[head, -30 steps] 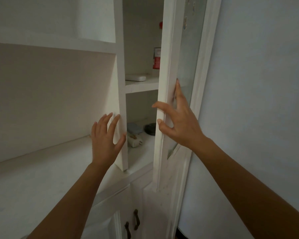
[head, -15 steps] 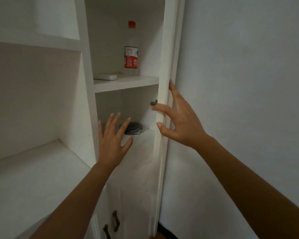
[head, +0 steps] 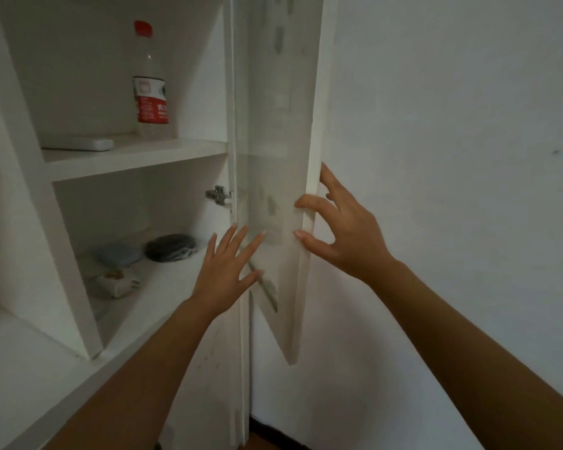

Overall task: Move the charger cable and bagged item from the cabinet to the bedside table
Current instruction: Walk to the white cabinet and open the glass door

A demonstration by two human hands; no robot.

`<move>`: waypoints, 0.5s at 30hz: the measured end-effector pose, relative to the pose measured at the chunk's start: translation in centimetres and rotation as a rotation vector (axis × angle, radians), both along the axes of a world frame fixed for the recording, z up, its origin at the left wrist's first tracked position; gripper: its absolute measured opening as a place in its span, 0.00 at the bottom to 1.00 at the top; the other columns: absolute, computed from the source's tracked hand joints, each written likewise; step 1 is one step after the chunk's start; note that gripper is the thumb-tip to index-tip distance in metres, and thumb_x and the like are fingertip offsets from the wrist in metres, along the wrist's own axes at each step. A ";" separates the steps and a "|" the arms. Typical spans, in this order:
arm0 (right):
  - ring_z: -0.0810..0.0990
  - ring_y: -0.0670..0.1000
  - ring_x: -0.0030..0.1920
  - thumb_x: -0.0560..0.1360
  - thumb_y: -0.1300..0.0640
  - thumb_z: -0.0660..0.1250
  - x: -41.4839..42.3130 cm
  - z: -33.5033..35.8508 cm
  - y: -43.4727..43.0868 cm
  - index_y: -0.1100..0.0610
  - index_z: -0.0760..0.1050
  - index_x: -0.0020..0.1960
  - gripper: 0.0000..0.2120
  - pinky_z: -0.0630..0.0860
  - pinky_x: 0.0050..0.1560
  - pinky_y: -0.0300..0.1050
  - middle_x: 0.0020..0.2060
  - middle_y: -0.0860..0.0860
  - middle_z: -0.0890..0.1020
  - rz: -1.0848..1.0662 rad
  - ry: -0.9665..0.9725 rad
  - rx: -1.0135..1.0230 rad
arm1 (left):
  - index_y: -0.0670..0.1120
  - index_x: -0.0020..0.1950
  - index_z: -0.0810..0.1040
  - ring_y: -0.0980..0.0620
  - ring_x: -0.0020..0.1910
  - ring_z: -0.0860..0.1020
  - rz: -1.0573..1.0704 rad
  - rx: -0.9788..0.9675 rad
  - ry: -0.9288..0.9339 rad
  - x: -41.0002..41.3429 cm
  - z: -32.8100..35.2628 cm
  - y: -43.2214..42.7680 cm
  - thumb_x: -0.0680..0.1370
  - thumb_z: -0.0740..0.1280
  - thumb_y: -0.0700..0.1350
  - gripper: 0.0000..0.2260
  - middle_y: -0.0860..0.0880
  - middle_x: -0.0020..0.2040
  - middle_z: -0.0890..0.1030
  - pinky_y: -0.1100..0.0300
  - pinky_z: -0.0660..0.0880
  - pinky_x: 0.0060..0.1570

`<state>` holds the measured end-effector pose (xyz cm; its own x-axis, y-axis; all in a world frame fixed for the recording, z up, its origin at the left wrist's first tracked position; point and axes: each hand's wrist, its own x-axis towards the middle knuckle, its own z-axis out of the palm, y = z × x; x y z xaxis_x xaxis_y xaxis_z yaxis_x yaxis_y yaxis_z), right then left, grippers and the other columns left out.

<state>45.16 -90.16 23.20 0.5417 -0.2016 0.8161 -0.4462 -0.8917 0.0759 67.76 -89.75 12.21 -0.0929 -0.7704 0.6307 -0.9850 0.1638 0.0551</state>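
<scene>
The white cabinet (head: pixel 137 159) stands open. On its lower shelf lie a dark coiled cable in a clear bag (head: pixel 171 247), a blue-grey pouch-like item (head: pixel 119 254) and a white charger plug (head: pixel 117 282). My right hand (head: pixel 335 228) holds the edge of the cabinet door (head: pixel 273 177), thumb and fingers curled round it. My left hand (head: pixel 228 271) hovers in front of the lower shelf, fingers spread and holding nothing, to the right of the items.
On the upper shelf stand a clear bottle with a red cap and label (head: pixel 150 89) and a flat white object (head: pixel 78 144). A metal hinge (head: pixel 220 194) sits inside the frame. A bare white wall (head: pixel 452 157) is close on the right.
The door has swung wider to the right with my right hand on its edge, exposing the lower shelf's items. My left hand has shifted right and forward towards the shelf.
</scene>
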 end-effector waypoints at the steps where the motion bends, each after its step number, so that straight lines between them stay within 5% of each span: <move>1: 0.76 0.53 0.55 0.72 0.44 0.62 -0.7 0.0 -0.3 0.50 0.68 0.54 0.14 0.66 0.44 0.27 0.70 0.61 0.64 -0.029 -0.001 0.010 | 0.61 0.71 0.41 0.50 0.73 0.46 -0.014 0.006 0.002 -0.6 0.0 -0.5 0.73 0.49 0.64 0.29 0.46 0.75 0.56 0.49 0.39 0.69; 6: 0.78 0.54 0.50 0.72 0.47 0.63 -3.6 -0.1 -2.0 0.53 0.70 0.54 0.14 0.73 0.38 0.38 0.70 0.58 0.65 -0.159 -0.024 0.040 | 0.56 0.72 0.44 0.47 0.73 0.51 -0.075 -0.015 0.041 -3.4 -0.1 -3.1 0.72 0.48 0.64 0.31 0.45 0.75 0.57 0.49 0.42 0.69; 15: 0.72 0.59 0.63 0.74 0.56 0.66 -6.6 -1.0 -5.9 0.59 0.69 0.63 0.19 0.71 0.53 0.45 0.71 0.61 0.61 -0.306 -0.069 0.107 | 0.49 0.73 0.53 0.43 0.73 0.55 -0.164 -0.059 0.111 -6.2 0.3 -7.4 0.72 0.69 0.49 0.35 0.41 0.74 0.57 0.40 0.54 0.68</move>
